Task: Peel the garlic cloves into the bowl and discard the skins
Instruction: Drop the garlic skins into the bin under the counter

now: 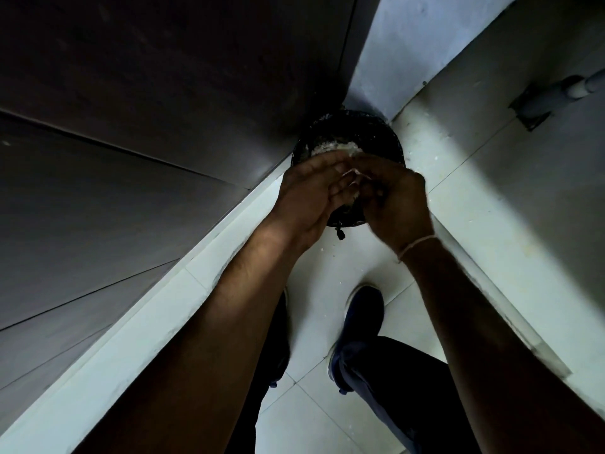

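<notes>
Hands first: both are out over a dark bin [348, 139] tucked in the floor corner, so by my guess you're on the discard part of the job. Your left hand [306, 194] has its fingers straight and flat, palm turned inward like a scoop. Your right hand [393, 201] is curled in against the left fingertips, and it looks like it's brushing or picking at pale skins [352, 186] stuck there, though it's blurred enough that I can't tell if those fingers are actually pinching anything or just rubbing. There's already a pale heap of skins [334, 147] sitting inside the bin. No bowl or cloves anywhere in view.

What could go sideways: the skins are light and papery, so they'd likely cling to damp fingers or drift past the rim instead of dropping in. A few white flecks [329, 250] are already on the floor tiles [458, 165] just in front of the bin. Your hands sit over the near edge rather than dead centre, so anything shaken loose on your side probably lands by your shoe [360, 326]. Move further over the opening before you flick anything off.
</notes>
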`<state>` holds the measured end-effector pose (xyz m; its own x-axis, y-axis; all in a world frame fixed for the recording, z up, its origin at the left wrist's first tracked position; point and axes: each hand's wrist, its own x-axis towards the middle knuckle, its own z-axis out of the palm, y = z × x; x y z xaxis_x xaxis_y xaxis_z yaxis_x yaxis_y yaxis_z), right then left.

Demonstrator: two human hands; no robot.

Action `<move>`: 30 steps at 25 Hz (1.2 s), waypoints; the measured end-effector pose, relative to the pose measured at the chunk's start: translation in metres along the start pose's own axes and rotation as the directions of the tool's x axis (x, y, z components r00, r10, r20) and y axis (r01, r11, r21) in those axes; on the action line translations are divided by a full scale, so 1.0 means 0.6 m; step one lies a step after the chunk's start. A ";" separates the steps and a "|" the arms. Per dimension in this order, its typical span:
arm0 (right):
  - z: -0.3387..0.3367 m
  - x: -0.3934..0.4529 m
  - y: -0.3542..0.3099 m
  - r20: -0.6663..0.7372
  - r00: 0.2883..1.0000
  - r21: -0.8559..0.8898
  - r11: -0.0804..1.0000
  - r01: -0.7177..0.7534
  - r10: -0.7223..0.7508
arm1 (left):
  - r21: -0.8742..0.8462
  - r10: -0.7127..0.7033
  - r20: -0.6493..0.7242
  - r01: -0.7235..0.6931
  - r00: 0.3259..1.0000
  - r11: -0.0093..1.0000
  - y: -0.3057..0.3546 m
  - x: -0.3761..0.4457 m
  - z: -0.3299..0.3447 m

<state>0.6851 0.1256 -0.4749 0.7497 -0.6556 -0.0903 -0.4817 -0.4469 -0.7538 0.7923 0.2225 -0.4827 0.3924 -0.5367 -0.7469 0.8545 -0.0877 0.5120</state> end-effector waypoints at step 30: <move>0.014 -0.002 -0.036 -0.100 0.949 0.232 0.934 -0.271 0.300 | 0.700 0.507 0.086 -0.415 0.857 0.582 -0.021 -0.011 -0.003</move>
<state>0.6983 0.1415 -0.4642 0.5213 -0.8170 -0.2466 -0.5480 -0.0990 -0.8306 0.7792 0.2286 -0.4851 0.7406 -0.5773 -0.3440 0.0961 -0.4156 0.9044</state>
